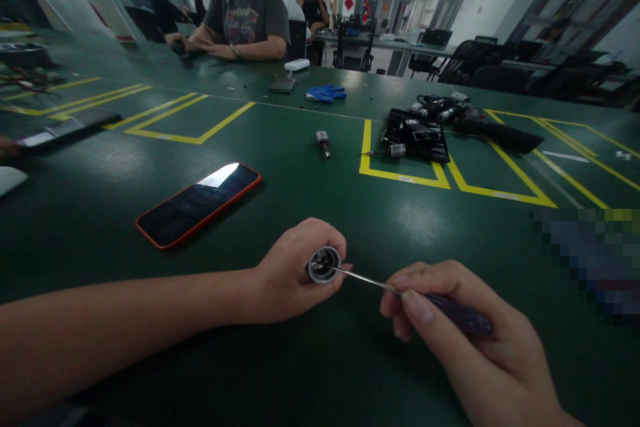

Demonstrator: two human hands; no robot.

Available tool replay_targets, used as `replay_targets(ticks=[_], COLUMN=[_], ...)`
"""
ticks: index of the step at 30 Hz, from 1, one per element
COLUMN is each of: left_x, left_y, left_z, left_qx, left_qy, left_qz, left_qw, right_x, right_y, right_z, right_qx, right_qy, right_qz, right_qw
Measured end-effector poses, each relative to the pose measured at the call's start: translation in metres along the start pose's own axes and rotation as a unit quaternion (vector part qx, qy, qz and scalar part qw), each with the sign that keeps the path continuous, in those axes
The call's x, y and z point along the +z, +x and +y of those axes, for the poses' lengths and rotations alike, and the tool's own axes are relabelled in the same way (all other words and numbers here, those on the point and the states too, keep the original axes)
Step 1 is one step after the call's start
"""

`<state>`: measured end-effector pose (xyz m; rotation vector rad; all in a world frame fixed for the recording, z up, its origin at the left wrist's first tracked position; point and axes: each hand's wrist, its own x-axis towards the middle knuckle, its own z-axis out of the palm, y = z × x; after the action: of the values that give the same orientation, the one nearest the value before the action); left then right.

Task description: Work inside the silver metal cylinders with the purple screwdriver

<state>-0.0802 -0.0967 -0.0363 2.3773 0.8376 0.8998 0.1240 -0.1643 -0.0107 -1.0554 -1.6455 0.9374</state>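
Note:
My left hand (pixel 293 267) is closed around a short metal cylinder (pixel 323 255), whose round open end faces me. Its rim is silver-grey and the inside is dark, with small metal parts that I cannot make out clearly. In my right hand (pixel 480 353) is a screwdriver (pixel 455 313) with a dark purple handle and a thin steel shaft. The shaft points left, and its tip reaches into the cylinder's open end. Whether the tip touches a part inside, I cannot tell. Most of the cylinder's body is hidden by my left fingers.
A phone in a red case (pixel 200 203) lies left of my hands. Beyond are a small metal connector (pixel 323 141), a blue glove (pixel 326 93), a black tray (pixel 415 135) and black cables (pixel 445 107). Yellow tape marks the green table (pixel 280 187). A person (pixel 245 20) sits opposite.

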Motion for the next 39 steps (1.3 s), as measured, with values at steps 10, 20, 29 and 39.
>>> replay_targets(ticks=[10, 20, 29, 39], left_x=[-0.002, 0.0, -0.001, 0.0], left_y=[0.0, 0.002, 0.0, 0.001], left_z=[0.003, 0.004, 0.002, 0.001], left_qx=[-0.008, -0.018, -0.006, 0.003], left_qy=[-0.004, -0.003, 0.0, -0.001], left_qz=[-0.003, 0.009, 0.006, 0.002], left_qw=[1.0, 1.0, 1.0, 1.0], right_x=[0.001, 0.0, 0.001, 0.001], right_y=[-0.001, -0.002, -0.002, -0.003], right_z=[0.01, -0.004, 0.003, -0.001], right_qx=[0.088, -0.053, 0.045, -0.046], right_qy=[0.15, -0.037, 0.04, -0.017], right_qz=[0.012, -0.007, -0.001, 0.012], right_qw=[0.985, 0.998, 0.998, 0.999])
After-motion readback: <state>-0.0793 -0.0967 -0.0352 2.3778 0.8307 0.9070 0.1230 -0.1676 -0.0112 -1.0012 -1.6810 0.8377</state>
